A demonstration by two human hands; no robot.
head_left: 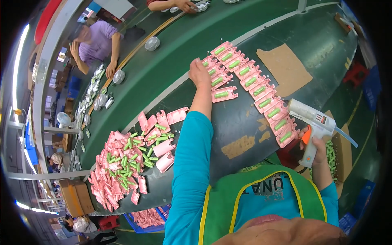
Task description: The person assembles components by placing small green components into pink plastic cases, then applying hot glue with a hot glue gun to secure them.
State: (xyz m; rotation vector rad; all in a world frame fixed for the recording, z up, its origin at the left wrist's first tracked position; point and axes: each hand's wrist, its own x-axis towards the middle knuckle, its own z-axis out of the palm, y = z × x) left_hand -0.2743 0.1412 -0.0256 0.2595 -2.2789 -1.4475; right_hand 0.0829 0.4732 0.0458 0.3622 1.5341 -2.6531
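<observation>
Apron: green with yellow edging (222,200), lying over a teal shirt at the bottom of view.
Right hand (318,149): wrapping around the grip of a white glue gun (320,125), fingers at the orange trigger (306,135); can't tell if it's being pressed.
Gun: pointing its front end at the near part of the shell row; a pale stick (346,136) is sticking out the back.
Side box: cardboard (345,157), holding loose green cylinders (331,161), right of the bench.
Crate: blue (149,229), holding more pink parts, below the bench edge.
Bench: dark (228,122), showing tan patches (238,147).
Pile, left: pink shells (104,188) and green cylinders (126,165) lying mixed.
Shell row: pink shells (256,83) sitting side by side in a curve, each carrying a green cylinder; a shorter group is lying beside its far end.
Left hand (199,72): reaching over that shorter group, fingers bending down at its outer side; tips hidden, can't tell if pinching.
Cardboard sheet (283,67): lying flat right of the row.
Belt: green (171,61), running beyond the bench, carrying white round parts (152,43).
Co-workers: one in purple (100,43) is resting a hand by the belt edge; another's hand (185,5) is touching white parts at the top.
</observation>
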